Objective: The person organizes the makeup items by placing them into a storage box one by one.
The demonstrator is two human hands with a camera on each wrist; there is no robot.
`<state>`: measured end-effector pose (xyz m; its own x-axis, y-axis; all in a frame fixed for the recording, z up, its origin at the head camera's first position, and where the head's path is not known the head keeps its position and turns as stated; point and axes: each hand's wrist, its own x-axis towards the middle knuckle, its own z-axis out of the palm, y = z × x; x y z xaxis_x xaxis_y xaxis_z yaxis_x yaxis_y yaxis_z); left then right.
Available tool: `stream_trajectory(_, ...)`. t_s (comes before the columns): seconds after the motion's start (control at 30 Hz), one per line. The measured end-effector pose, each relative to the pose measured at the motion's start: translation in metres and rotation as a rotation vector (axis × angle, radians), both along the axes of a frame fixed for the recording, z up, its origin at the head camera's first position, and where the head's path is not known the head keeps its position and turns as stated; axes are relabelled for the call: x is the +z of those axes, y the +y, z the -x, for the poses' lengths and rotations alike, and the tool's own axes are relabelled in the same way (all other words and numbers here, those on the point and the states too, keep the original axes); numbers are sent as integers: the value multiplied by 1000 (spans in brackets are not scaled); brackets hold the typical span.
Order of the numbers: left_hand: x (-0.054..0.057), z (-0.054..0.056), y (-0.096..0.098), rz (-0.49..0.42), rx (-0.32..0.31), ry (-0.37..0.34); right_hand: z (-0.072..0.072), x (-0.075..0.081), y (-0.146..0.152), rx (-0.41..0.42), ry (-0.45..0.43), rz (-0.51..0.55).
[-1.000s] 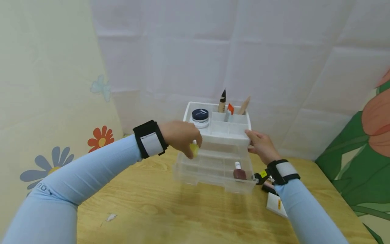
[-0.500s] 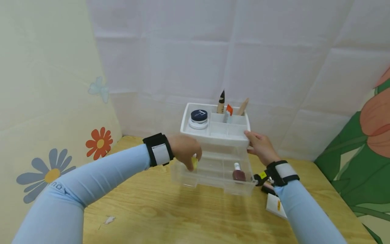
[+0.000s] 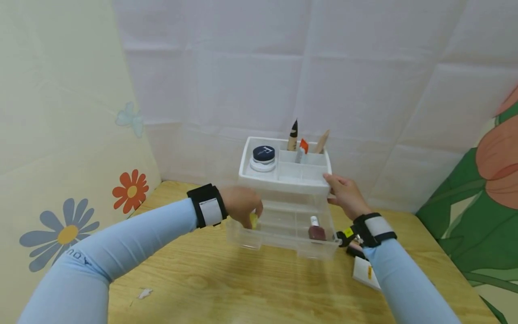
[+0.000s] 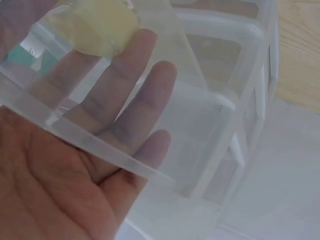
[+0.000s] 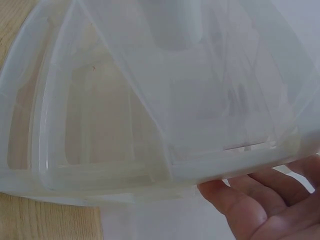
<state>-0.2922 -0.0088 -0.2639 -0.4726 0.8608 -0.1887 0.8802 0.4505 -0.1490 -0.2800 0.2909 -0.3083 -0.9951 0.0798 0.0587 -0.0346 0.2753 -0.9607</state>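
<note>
My left hand point(image 3: 242, 203) pinches a small yellow nail polish bottle point(image 3: 253, 220) at the left part of a clear pulled-out drawer point(image 3: 279, 242). In the left wrist view the yellow bottle point(image 4: 102, 25) sits against the fingertips, seen through clear plastic. A dark red nail polish bottle point(image 3: 317, 232) with a white cap stands in the drawer's right part. With fingers and thumb, my right hand point(image 3: 346, 194) grips the right front corner of the white-topped organizer point(image 3: 285, 186). In the right wrist view the fingers point(image 5: 240, 207) touch the organizer's edge.
The top tray carries a dark-lidded round jar point(image 3: 263, 154), a black-tipped tube point(image 3: 293, 137), an orange-capped item point(image 3: 303, 147) and a beige stick point(image 3: 322, 141). A white box point(image 3: 365, 272) lies right of the organizer. A paper scrap point(image 3: 144, 293) lies front left.
My left hand has moved down and slightly left with the yellow nail polish bottle, from in front of the top tray to the drawer. The right hand keeps its grip on the corner.
</note>
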Motion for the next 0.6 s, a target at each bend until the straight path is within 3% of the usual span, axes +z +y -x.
stream_trajectory(0.27, 2, -3, -2, 36, 47, -16, -2, 2, -2, -9, 11, 20)
stream_trajectory(0.5, 1, 0, -4, 19, 33, 0, -1, 3, -2, 3, 0, 26)
stream_trajectory(0.6, 8, -2, -4, -5, 31, 12, -1, 2, -2, 4, -2, 33)
